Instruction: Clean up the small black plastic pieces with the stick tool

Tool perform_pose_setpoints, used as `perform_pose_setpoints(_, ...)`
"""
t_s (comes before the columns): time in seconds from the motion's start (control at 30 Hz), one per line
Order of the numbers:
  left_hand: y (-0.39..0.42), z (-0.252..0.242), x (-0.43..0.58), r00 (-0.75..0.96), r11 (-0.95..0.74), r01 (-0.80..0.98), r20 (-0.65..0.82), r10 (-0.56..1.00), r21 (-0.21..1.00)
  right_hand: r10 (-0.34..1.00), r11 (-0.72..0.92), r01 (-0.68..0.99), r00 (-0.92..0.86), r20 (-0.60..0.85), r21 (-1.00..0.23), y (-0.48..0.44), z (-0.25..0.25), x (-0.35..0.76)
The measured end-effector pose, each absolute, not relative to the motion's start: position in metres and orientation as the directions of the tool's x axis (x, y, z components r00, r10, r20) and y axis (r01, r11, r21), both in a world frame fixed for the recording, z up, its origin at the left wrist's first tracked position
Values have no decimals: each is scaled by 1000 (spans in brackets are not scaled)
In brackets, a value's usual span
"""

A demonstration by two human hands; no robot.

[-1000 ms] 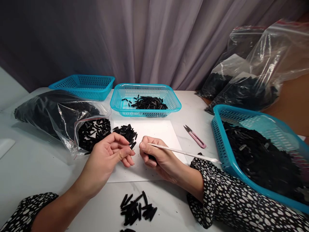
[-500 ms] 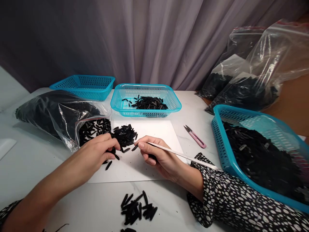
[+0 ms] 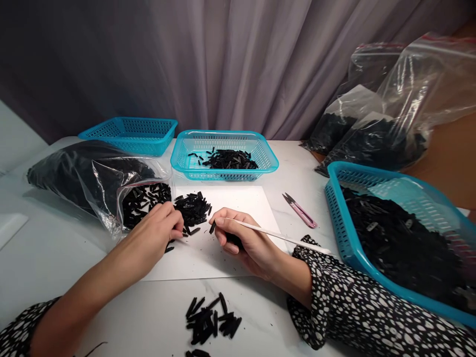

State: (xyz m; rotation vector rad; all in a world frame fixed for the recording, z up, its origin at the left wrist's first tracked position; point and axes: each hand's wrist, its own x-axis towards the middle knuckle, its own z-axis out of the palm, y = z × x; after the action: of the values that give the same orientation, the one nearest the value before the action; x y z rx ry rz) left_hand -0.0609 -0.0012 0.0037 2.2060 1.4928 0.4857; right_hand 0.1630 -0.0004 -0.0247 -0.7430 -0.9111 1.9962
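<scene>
My right hand (image 3: pixel 241 238) holds a slim white stick (image 3: pixel 282 235) that slants back over the wrist. At its fingertips is a small black strip (image 3: pixel 212 227), and something dark shows under the curled fingers. My left hand (image 3: pixel 161 228) has its fingers bent and pressed together above the white sheet (image 3: pixel 201 258); whatever is in them is hidden. Just beyond it lies a pile of black strips (image 3: pixel 192 208). An opened clear bag (image 3: pixel 92 173) with more black strips lies beside that hand, its mouth facing the pile.
Behind the sheet stands a blue basket (image 3: pixel 225 173) with black strips, and another blue basket (image 3: pixel 156 146) is farther left. Pink thread snips (image 3: pixel 300 210) lie right of the sheet. A large filled basket (image 3: pixel 357 248) and plastic bags (image 3: pixel 386 134) occupy the right. Loose strips (image 3: pixel 204 325) lie in front.
My left hand has shifted slightly and its fingers have drawn closer together; fewer strips show beneath it. The strip at my right fingertips has tilted more upright.
</scene>
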Motion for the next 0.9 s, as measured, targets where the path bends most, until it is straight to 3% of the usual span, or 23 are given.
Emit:
perform_pose_setpoints(0.1, -5, 13, -43, 176, -148, 689, 35, 984, 710, 847, -421, -412, -497, -188, -808, 0, -24, 162)
perform_pose_setpoints(0.17, -8, 17, -31, 155, -20, 519, -71, 985, 854, 843, -424, -404, -503, -190, -811, 0, -25, 162)
perform_pose_setpoints(0.23, -11, 18, -23, 152, 52, 394, -121, 981, 918, 843, -423, -407, -504, -187, -809, 0, -25, 162)
perform_pose_setpoints(0.53, -15, 8, -24, 167, 169, 181, -200, 965, 969, 841, -459, -442, -496, -216, -771, 2, -25, 163)
perform_pose_setpoints(0.9, -18, 9, -24, 171, 155, 137, -178, 969, 978, 827, -493, -471, -515, -225, -732, 2, -25, 164)
